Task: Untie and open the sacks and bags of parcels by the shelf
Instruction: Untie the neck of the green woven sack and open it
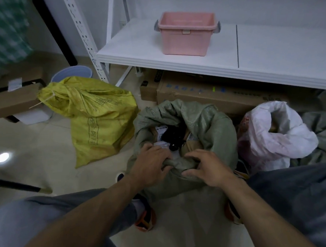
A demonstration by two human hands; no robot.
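A grey-green woven sack (206, 124) stands on the floor between my knees, its mouth wide open with parcels (164, 134) showing inside. My left hand (151, 166) and my right hand (208, 168) both grip the near rim of that sack, fingers curled over the fabric. To the left lies a yellow sack (98, 115), its neck still tied with a pale string (48, 98). On the right a white and pink bag (269, 134) sits with its top open.
A white metal shelf (192, 62) runs behind the sacks, with a pink plastic bin (187, 34) on it. Cardboard boxes (204, 92) lie under the shelf, another box (14, 102) at far left. A blue bucket (71, 72) stands behind the yellow sack.
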